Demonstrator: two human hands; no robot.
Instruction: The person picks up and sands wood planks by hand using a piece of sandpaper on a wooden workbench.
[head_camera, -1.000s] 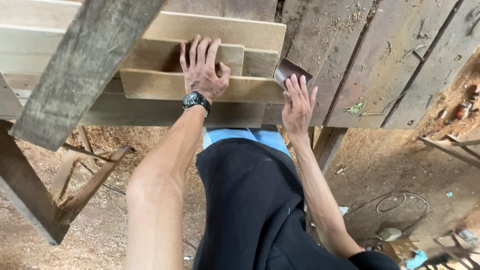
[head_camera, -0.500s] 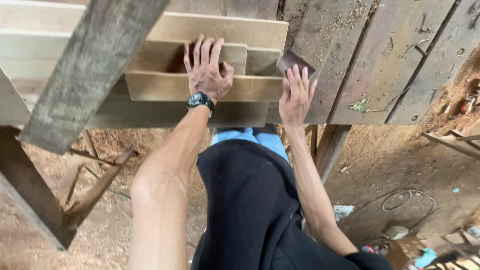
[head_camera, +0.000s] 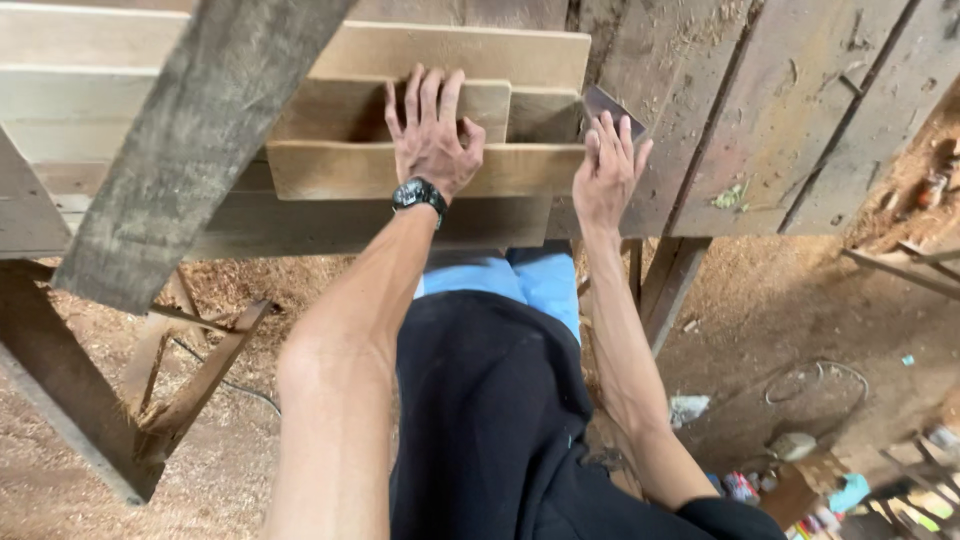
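The left hand (head_camera: 430, 135) lies flat with fingers spread on a stack of short boards (head_camera: 420, 170), palm pressing the top board near its middle, gripping nothing; a black watch (head_camera: 417, 193) sits on that wrist; the right hand (head_camera: 605, 175) rests at the right end of the same stack, fingers together and extended upward along the board ends, and a thin dark sheet (head_camera: 608, 102), perhaps sandpaper or a scraper, shows just above the fingertips, though whether the hand pinches it or merely touches it cannot be told from this angle; the boards lie in stepped layers on a rough plank bench (head_camera: 760, 110), the lowest overhanging the bench's near edge; a grey weathered beam (head_camera: 190, 150) crosses diagonally over the stack's left part, close to the camera; below the bench the person's black shirt (head_camera: 490, 420) and blue trousers (head_camera: 545, 285) fill the centre; the floor (head_camera: 60, 430) is covered in sawdust; a coiled wire (head_camera: 815, 380) lies at the right, well apart from the hands, with small coloured clutter (head_camera: 800, 485) near the lower right corner.
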